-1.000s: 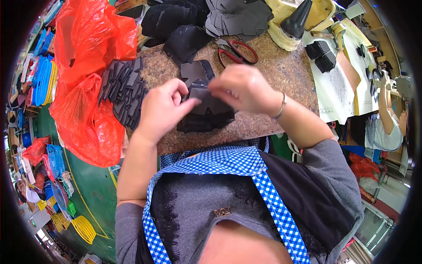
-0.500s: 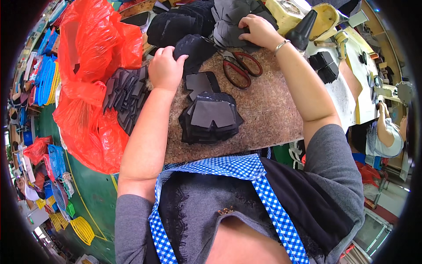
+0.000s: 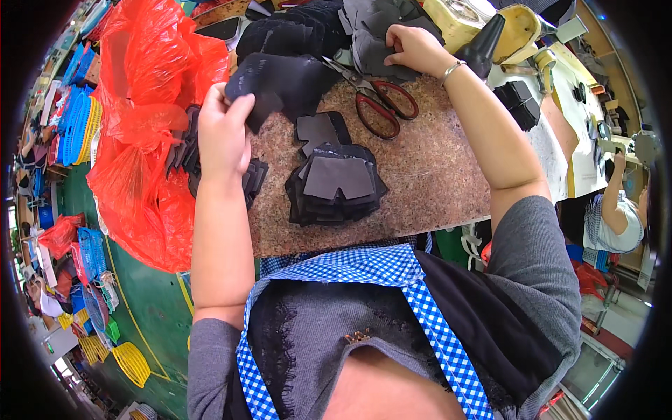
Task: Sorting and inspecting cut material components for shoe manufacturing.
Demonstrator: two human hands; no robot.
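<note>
My left hand point(image 3: 225, 133) pinches the left edge of a black cut piece of sheet material point(image 3: 283, 82), raised over the table left of the scissors point(image 3: 381, 108). My right hand point(image 3: 418, 50) rests at a pile of grey cut pieces point(image 3: 367, 42). Its thumb and fingers curl in on the pile; what they grip is hard to make out. The red-handled scissors lie with their blades partly under the black piece. Nearer me sits a stack of dark notched pieces point(image 3: 339, 178), grey side up on top, with a smaller piece point(image 3: 318, 133) just behind it.
A red plastic bag point(image 3: 150, 161) and more dark pieces point(image 3: 253, 178) lie around my left forearm. Behind are a black pile point(image 3: 287, 31) and a phone point(image 3: 220, 29). A black cone-shaped object point(image 3: 483, 45) and a bundled black stack point(image 3: 518, 105) stand right. Another person point(image 3: 612, 210) is at far right.
My left hand has moved left and toward me, drawing the black piece along and spreading it wider. The right hand stays almost where it was on the grey pile.
</note>
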